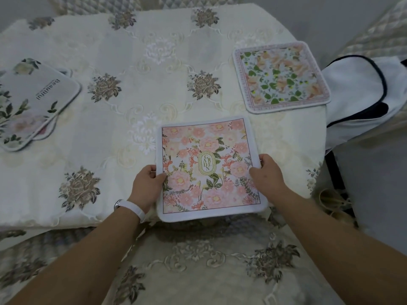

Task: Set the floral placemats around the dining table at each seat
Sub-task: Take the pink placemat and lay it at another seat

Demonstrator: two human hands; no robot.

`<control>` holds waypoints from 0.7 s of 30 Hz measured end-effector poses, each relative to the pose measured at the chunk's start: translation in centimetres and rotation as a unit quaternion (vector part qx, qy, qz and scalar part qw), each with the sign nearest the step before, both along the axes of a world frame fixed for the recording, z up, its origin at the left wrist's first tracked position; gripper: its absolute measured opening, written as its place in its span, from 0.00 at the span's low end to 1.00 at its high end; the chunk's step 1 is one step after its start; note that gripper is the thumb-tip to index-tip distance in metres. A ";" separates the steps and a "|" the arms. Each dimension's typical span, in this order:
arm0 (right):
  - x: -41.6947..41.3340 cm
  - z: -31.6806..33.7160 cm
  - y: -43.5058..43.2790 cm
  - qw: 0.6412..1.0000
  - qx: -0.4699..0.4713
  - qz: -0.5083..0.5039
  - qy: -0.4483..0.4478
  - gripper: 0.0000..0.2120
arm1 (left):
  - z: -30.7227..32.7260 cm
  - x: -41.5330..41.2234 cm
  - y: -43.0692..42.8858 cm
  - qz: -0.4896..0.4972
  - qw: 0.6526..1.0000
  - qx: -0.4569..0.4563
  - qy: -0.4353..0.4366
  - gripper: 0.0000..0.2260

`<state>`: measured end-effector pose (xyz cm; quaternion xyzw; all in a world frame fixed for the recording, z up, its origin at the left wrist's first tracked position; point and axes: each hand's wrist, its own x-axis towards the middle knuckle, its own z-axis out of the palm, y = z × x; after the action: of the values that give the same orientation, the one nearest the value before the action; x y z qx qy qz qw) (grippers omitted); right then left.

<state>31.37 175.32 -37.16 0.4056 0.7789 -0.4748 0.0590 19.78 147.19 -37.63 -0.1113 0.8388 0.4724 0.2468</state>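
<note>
- The dining table (66,194), draped in a cream embroidered cloth with grey-brown flower motifs, fills most of the head view; its near edge runs just in front of the person.
- A white bag with dark piping (361,89) rests off the table's right edge, touching or just beside the corner.
- A small stack of pale placemats with green leaves and the word "Beautiful" (37,102) lies at the far left of the table; at least one more mat shows beneath the top one, so seats appear to remain unset.
- A square placemat with peach flowers, green leaves and a lettered pink border (282,77) lies flat at the right side, already laid at a seat by the look of it.
- A square pink-flowered placemat with a white rim and a central oval label (209,168) sits at the near edge, its near rim overhanging the table slightly.
- The left hand (147,186), with a white band on the wrist, pinches this mat's left edge, thumb on top.
- The right hand (266,172) pinches the right edge the same way.
- The step in hand seems to be settling this mat at the near seat; next it likely needs sliding forward until fully on the cloth and squared to the edge, then releasing.
</note>
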 end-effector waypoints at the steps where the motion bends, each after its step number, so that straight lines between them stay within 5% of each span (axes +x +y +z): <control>1: 0.2 0.0 0.1 1.000 0.003 0.009 0.001 0.13 | 0.0 0.0 0.0 -0.003 1.000 -0.005 0.004 0.07; 8: 2.7 -0.3 0.9 0.989 0.107 0.098 -0.037 0.22 | 0.4 1.6 -1.2 -0.076 0.989 -0.084 0.090 0.25; 15: 6.6 -0.5 0.0 0.929 0.210 0.291 -0.089 0.38 | -0.8 5.3 -4.7 -0.284 0.931 -0.166 0.159 0.40; 21: 8.2 -1.0 -0.7 0.900 0.246 0.338 -0.124 0.46 | -1.3 6.4 -5.4 -0.334 0.905 -0.200 0.170 0.47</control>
<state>39.61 174.58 -38.20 0.1748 0.9476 -0.1655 0.2102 26.20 141.77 -38.90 0.2104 0.9330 0.1965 0.2160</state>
